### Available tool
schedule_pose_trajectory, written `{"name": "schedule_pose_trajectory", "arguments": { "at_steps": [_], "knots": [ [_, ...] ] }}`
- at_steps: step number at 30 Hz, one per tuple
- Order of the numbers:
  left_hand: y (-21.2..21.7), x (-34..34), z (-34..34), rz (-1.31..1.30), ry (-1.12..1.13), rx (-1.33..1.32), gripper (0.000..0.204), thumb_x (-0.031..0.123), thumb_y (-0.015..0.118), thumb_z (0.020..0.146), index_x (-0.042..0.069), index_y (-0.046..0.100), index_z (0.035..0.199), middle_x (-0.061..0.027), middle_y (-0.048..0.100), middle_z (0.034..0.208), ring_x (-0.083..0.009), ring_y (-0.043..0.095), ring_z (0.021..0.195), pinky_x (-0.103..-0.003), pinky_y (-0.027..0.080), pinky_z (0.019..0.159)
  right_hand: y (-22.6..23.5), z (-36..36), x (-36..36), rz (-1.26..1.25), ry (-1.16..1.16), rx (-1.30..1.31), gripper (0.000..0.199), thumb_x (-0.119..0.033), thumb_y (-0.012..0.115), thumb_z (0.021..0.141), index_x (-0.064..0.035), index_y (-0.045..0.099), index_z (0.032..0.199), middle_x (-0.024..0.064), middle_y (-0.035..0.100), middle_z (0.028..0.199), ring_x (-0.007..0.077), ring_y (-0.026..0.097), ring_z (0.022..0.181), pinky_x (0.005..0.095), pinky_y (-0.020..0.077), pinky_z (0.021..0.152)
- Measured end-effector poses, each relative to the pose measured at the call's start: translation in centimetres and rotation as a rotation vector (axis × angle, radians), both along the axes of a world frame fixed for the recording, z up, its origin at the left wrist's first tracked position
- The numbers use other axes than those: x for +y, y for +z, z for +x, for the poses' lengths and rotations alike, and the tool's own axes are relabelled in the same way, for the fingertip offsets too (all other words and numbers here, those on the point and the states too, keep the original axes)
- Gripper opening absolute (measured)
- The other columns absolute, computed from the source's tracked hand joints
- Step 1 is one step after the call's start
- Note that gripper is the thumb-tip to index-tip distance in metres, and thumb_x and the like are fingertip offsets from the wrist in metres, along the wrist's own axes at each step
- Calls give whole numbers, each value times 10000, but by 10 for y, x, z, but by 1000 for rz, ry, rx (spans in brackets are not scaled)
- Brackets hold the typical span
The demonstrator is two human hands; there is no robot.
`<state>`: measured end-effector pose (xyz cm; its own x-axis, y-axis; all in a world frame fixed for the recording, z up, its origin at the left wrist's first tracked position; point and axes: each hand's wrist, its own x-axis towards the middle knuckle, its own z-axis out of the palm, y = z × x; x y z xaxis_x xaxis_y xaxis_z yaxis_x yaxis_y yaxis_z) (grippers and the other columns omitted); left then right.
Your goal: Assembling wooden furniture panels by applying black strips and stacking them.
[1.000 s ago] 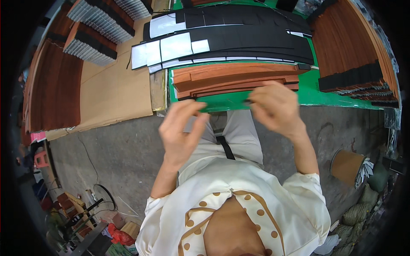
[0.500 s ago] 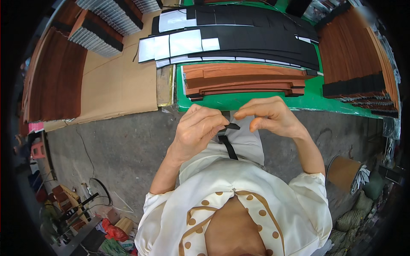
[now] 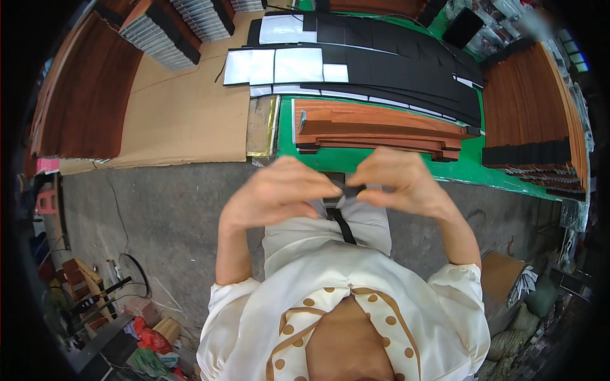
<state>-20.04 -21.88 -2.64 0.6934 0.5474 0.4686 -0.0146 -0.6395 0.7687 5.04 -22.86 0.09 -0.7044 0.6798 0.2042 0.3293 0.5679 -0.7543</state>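
Observation:
Held over my lap, in front of the table edge, is a small dark strip [image 3: 353,190], its far details smeared by motion. My right hand [image 3: 397,181] pinches it between thumb and fingers. My left hand [image 3: 276,192] is blurred; its fingers stretch toward the strip with the thumb apart, and the fingertips come close to it. Whether they touch it I cannot tell. Beyond my hands, a stack of reddish-brown wood-look strips [image 3: 381,119] lies on a green table cover [image 3: 287,130]. Behind it are overlapping black sheets [image 3: 394,82] with white pieces [image 3: 298,65] at their left end.
Brown panel stacks stand at left [image 3: 89,95] and right [image 3: 524,101]. Cardboard [image 3: 190,127] covers the table's left part. Cables and a red plastic bag [image 3: 152,338] lie lower left. A cardboard drum [image 3: 499,276] stands at right near some sacks [image 3: 508,340].
The small dark strip has passed from my left fingers to my right fingers. My left hand has opened and shifted slightly left. The view has turned, so the table appears further right.

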Motion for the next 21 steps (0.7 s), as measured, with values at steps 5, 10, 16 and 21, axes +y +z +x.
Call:
{"name": "schedule_pose_trajectory", "arguments": {
  "at_steps": [5, 10, 16, 21],
  "knots": [
    [-17, 13, 10, -241, 698, -135, 277, 43, 714, 718, 17, 647, 984, -82, 623, 967, -196, 586, 908, -316, 443, 818, 3, -22, 31, 97, -381, 197, 268, -64, 741, 687, -9, 675, 941, 105, 656, 828, 226, 607, 751, 320, 488, 672],
    [-35, 33, 23, -204, 696, -165, 281, 26, 702, 744, -1, 623, 1012, -80, 610, 988, -178, 568, 920, -289, 434, 821, -15, -42, 53, 179, -443, 96, 253, -66, 734, 697, -53, 687, 945, 67, 631, 777, 201, 543, 728, 302, 450, 645],
    [-42, 37, 25, -212, 652, -199, 249, 60, 714, 758, -2, 626, 982, -69, 617, 968, -166, 568, 867, -279, 451, 782, -21, -47, 55, 123, -436, 116, 238, -38, 718, 708, -66, 700, 943, 54, 624, 847, 193, 550, 769, 301, 460, 647],
    [-44, 37, 23, -234, 658, -173, 230, 59, 708, 764, 1, 633, 974, -65, 621, 963, -152, 568, 857, -271, 454, 763, -22, -52, 55, 121, -455, 111, 251, -22, 712, 703, -71, 701, 949, 56, 622, 853, 190, 553, 777, 291, 469, 636]
  ]
}}
